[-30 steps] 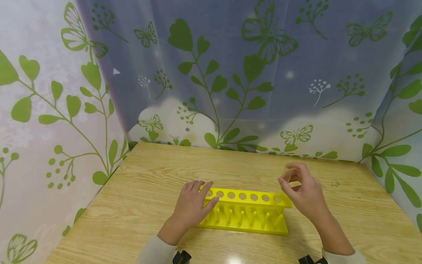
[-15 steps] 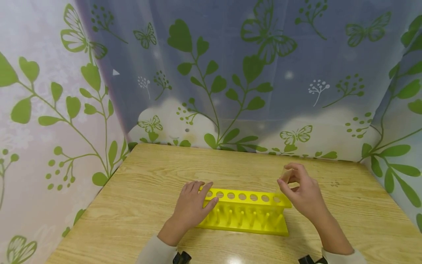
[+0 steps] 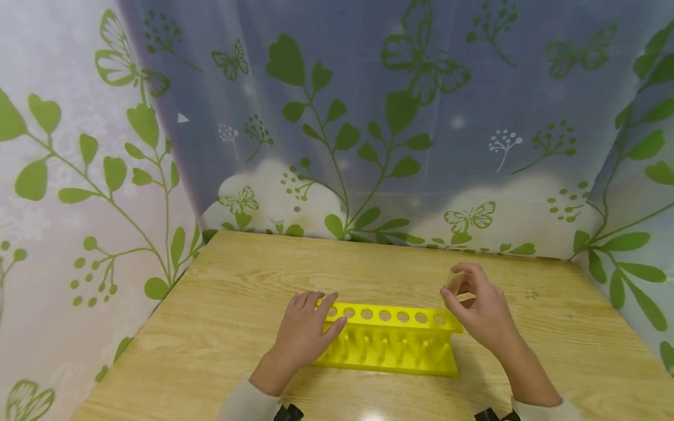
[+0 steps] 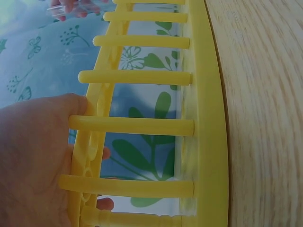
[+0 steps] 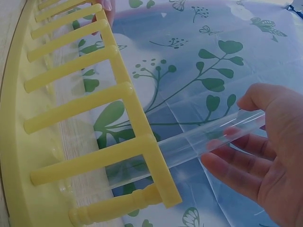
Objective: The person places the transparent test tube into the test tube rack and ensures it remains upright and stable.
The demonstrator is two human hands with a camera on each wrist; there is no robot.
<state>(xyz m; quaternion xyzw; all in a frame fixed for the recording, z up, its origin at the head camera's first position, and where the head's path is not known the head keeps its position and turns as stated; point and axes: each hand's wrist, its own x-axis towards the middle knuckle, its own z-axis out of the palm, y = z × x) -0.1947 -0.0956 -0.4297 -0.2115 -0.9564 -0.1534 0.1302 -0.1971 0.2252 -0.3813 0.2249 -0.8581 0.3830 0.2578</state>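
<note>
A yellow test tube rack (image 3: 389, 365) stands on the table, its top plate pierced by a row of holes and its base set with upright pegs. My left hand (image 3: 302, 328) grips the left end of the top plate, thumb in front and fingers behind. At the right end, my right hand (image 3: 487, 310) pinches a clear test tube (image 5: 187, 144) between thumb and fingers. The right wrist view shows the tube passing through the end hole, its lower part faintly visible below the plate. Whether its bottom touches the base is unclear.
The wooden table (image 3: 253, 263) carries the rack near its front. A patterned cloth (image 3: 337, 117) with green leaves and butterflies hangs behind the table and along both sides. A black strap piece (image 3: 288, 412) shows at the left wrist.
The right hand has sunk very slightly toward the rack with the test tube. The left hand keeps its hold on the rack. The head view has shifted a little.
</note>
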